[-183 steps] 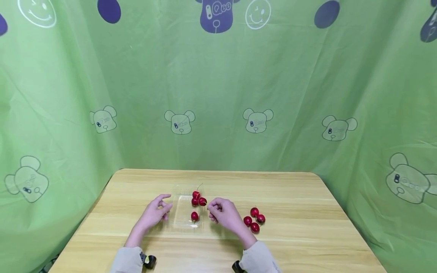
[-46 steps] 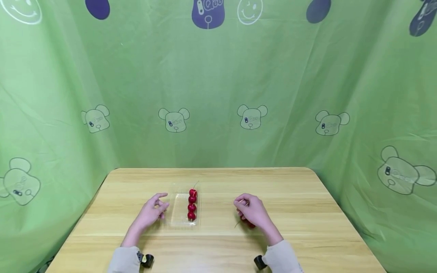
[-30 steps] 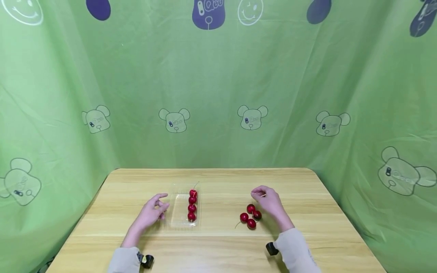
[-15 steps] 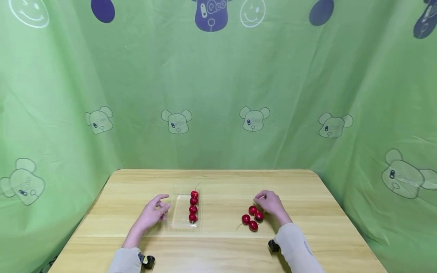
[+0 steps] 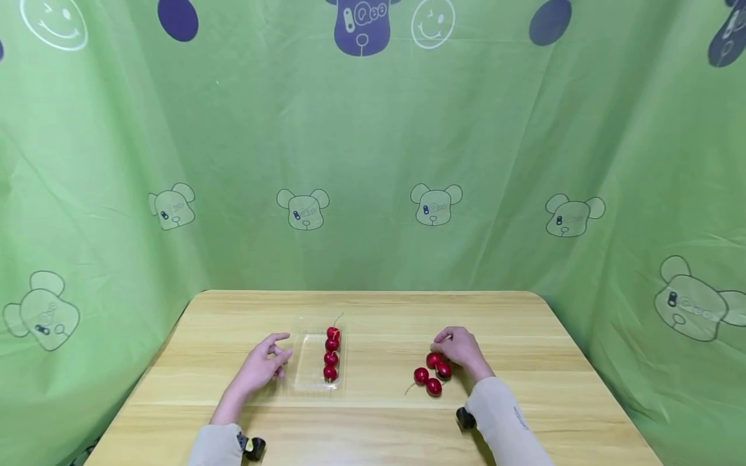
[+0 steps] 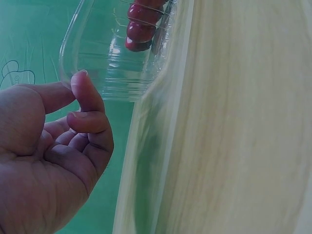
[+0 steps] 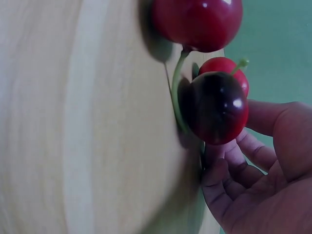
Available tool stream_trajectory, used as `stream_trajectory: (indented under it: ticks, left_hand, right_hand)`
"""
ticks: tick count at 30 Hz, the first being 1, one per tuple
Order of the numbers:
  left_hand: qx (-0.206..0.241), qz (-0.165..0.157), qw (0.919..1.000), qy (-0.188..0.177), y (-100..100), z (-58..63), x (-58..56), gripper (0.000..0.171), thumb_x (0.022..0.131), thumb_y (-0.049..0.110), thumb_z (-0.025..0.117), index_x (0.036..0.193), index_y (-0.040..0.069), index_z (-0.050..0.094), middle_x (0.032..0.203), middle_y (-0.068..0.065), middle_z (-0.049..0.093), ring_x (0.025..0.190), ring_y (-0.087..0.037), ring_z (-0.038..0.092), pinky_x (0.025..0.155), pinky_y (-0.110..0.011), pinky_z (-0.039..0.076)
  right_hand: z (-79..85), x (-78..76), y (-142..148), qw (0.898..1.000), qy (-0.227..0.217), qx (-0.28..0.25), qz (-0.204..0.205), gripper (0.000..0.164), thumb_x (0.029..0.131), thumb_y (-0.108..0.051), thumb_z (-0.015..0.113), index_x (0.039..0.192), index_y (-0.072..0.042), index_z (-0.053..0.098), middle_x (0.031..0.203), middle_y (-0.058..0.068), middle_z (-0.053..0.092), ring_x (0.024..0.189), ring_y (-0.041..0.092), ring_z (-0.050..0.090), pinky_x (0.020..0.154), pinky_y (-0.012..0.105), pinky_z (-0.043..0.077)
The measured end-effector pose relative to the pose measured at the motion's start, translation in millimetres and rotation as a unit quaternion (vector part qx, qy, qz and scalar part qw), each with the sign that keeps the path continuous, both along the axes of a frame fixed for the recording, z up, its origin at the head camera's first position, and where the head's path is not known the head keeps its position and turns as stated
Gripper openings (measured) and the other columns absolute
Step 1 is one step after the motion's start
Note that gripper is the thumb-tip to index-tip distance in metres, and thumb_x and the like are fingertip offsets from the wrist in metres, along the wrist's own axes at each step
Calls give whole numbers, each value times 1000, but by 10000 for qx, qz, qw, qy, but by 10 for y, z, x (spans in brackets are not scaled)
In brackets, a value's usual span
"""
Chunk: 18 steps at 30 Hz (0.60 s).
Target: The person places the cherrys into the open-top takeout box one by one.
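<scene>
In the head view, a clear plastic container (image 5: pixel 309 382) lies left of centre, with several red cherries (image 5: pixel 331 357) lined up along its right side. My left hand (image 5: pixel 259 367) is at its left edge, fingers loosely bent and apart. The left wrist view puts those fingertips right at the container's rim (image 6: pixel 62 53). On the table to the right is a group of red cherries (image 5: pixel 434 387). My right hand (image 5: pixel 460 347) bends its thumb and fingers round the farthest of these cherries. A dark-sided cherry (image 7: pixel 218 108) partly hides the fingertips in the right wrist view.
The wooden table (image 5: pixel 373 433) has rounded far corners. Green curtains (image 5: pixel 367 129) printed with bear heads stand behind it and along both sides. A green cherry stem (image 7: pixel 176 90) lies against the tabletop beside the right hand.
Earlier the cherries in the container were scattered; now they form a line. My right hand has moved from the container to the loose cherries, then down to the farthest one. My left hand stays put.
</scene>
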<state>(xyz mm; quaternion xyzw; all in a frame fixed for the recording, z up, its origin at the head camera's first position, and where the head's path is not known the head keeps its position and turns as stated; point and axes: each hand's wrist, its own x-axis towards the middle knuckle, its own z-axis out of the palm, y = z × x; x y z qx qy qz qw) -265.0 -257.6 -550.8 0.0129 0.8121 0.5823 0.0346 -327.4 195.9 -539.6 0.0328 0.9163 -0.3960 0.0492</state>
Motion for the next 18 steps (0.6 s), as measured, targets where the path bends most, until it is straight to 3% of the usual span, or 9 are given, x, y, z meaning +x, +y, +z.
stream_trajectory:
  ticks: [9, 18]
  left_hand:
    - [-36, 9, 10000, -3, 9, -3, 6, 54, 103, 12, 64, 152, 2, 45, 93, -16, 63, 65, -20, 63, 54, -25, 50]
    - [-38, 5, 10000, -12, 12, 10, 9, 53, 103, 11, 63, 153, 1, 45, 94, -18, 64, 65, -20, 63, 54, -26, 50]
  right_hand:
    - [-38, -21, 33, 10000, 41, 68, -7, 14, 88, -11, 77, 99, -4, 74, 94, 11, 69, 85, 24, 59, 73, 32, 46]
    - [-7, 14, 59, 9976, 50, -690, -99, 12, 94, -6, 71, 104, 2, 72, 84, 11, 71, 72, 18, 66, 66, 28, 57]
